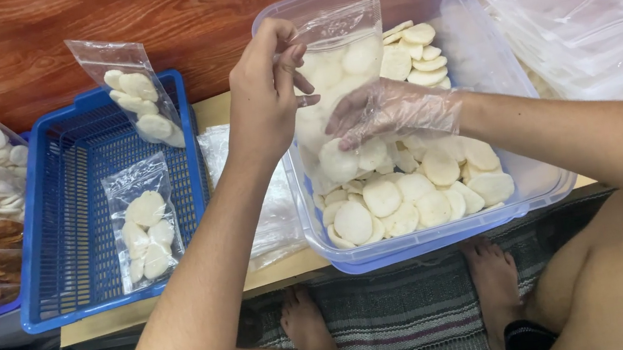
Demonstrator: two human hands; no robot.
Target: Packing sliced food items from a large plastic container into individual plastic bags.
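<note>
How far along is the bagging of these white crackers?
Done: two filled bags in the blue basket. In hand: left hand holds a clear bag open while the gloved right hand feeds crackers in. Left: many crackers in the tub, and empty bags.

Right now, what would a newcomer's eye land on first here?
The two hands at centre: the bare left hand holds a small clear bag open while the gloved right hand slips in pale round crackers. Below them sits a clear tub full of the same crackers. To the left, a blue basket holds two filled bags.
</note>
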